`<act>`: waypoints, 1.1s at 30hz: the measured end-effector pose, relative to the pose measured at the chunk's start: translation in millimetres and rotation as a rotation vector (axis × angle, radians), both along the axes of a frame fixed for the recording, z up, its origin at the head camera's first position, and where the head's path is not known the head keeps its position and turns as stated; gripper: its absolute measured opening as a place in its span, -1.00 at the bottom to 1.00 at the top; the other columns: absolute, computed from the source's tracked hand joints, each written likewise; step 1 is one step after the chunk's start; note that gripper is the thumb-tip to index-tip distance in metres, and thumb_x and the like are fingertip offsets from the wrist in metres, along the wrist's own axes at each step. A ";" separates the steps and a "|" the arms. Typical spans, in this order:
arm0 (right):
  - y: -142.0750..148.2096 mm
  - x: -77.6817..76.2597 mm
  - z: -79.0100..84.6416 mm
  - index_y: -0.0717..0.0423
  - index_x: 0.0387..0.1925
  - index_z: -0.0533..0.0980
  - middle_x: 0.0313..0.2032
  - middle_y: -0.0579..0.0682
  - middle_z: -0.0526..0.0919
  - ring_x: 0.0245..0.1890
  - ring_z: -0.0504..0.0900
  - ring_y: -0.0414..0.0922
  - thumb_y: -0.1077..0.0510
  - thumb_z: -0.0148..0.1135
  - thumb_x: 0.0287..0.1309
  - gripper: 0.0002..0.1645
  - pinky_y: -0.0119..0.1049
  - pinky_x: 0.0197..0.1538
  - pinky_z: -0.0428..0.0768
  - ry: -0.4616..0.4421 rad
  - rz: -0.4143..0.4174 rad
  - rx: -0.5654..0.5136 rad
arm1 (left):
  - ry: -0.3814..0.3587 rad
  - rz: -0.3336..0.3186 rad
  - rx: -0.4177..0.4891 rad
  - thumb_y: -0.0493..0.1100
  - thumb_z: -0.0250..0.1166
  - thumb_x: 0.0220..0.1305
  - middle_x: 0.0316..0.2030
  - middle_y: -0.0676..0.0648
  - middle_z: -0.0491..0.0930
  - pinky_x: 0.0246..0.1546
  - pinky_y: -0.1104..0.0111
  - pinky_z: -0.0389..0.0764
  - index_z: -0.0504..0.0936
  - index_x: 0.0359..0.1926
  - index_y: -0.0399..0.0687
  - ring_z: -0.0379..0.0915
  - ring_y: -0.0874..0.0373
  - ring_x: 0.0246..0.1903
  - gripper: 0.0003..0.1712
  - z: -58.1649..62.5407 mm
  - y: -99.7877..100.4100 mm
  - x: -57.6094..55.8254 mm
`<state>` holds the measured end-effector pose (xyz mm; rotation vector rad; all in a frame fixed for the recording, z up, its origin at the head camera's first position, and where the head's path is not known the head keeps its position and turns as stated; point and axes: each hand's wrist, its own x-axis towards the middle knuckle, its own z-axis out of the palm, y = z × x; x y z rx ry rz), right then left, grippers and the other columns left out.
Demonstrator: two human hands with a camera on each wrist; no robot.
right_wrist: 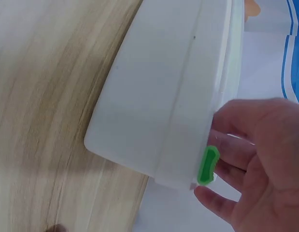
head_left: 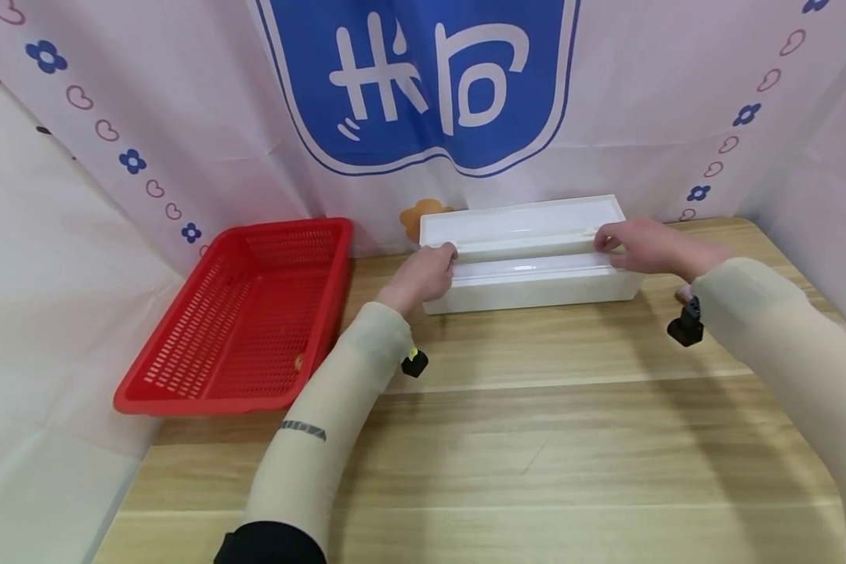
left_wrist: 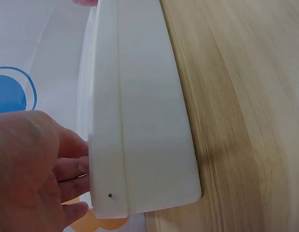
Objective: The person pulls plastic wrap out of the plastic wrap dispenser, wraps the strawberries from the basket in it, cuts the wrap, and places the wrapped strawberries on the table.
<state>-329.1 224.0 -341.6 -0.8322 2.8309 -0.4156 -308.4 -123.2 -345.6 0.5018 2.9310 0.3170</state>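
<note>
A long white plastic box (head_left: 536,291) stands at the back of the table, its lid (head_left: 522,221) raised and leaning toward the curtain. My left hand (head_left: 425,274) grips the box's left end, fingers curled over the top edge. At the right end my right hand (head_left: 641,244) holds the upper edge with bent fingers. A small green slider (right_wrist: 208,166) sits on the box's edge beside the right fingers in the right wrist view. What lies inside the box, and parts of the fingertips, are hidden.
A red perforated plastic basket (head_left: 229,404) stands left of the box, with a small brownish piece (head_left: 299,362) in it. A small pinkish object (head_left: 684,294) lies partly behind the right wrist. The wooden table (head_left: 522,439) meets a printed curtain (head_left: 240,141) at the back.
</note>
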 end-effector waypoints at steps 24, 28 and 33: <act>-2.4 -2.2 15.5 0.23 -0.04 0.62 -0.03 0.29 0.64 -0.08 0.57 0.11 0.25 0.14 0.24 -0.71 0.07 0.00 0.55 0.031 -0.185 -0.040 | 0.190 0.067 0.117 -0.40 0.07 0.27 -0.21 -0.01 0.66 0.04 0.19 0.47 0.75 -0.22 -0.05 0.44 0.09 -0.24 -0.67 3.6 -6.9 -7.6; -2.4 -1.6 22.4 0.23 -0.04 0.61 -0.06 0.27 0.66 -0.12 0.59 0.08 0.25 0.15 0.24 -0.71 0.06 -0.01 0.57 0.026 -0.190 -0.033 | 0.207 0.041 0.128 -0.37 0.12 0.27 -0.17 -0.02 0.69 0.06 0.24 0.53 0.76 -0.17 -0.04 0.49 0.10 -0.21 -0.70 11.6 -8.9 -9.6; -3.0 -2.8 34.0 0.24 -0.05 0.62 -0.11 0.25 0.67 -0.15 0.60 0.06 0.23 0.14 0.25 -0.71 0.04 -0.04 0.59 0.024 -0.188 -0.022 | 0.231 0.015 0.128 -0.31 0.21 0.26 -0.12 -0.06 0.71 0.08 0.26 0.57 0.75 -0.12 -0.06 0.55 0.10 -0.13 -0.75 23.7 -11.2 -12.0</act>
